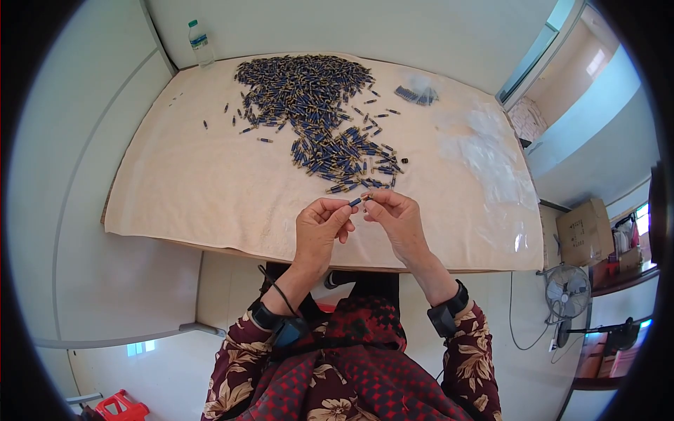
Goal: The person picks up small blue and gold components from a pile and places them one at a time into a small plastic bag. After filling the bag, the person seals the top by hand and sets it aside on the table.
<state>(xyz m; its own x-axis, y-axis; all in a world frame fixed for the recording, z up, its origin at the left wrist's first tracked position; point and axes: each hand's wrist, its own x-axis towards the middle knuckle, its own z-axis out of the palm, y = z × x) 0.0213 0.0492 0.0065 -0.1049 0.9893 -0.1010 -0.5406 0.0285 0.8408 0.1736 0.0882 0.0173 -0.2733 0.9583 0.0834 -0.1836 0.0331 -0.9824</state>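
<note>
My left hand [325, 228] pinches a small dark blue cylindrical piece with a gold-coloured end [355, 202] between thumb and fingertips, just past the near edge of the big loose pile. My right hand [394, 219] comes in from the other side, thumb and forefinger closed together at the gold-coloured end of the same piece; whatever small part those fingers grip is too tiny to make out. Both hands are raised over the near part of the table [210, 182], which is covered with a cream cloth. Beyond them spreads the large pile of dark blue and gold-coloured small cylinders [309, 91], narrowing toward my hands, with a few strays lying around it. A small black round piece [405, 161] sits just right of the pile's near end. Farther right, a clear plastic bag with dark pieces [417, 95] lies near crumpled clear plastic sheeting [491, 161]. A clear plastic bottle with a green cap [201, 45] stands at the far left corner, by the wall.
</note>
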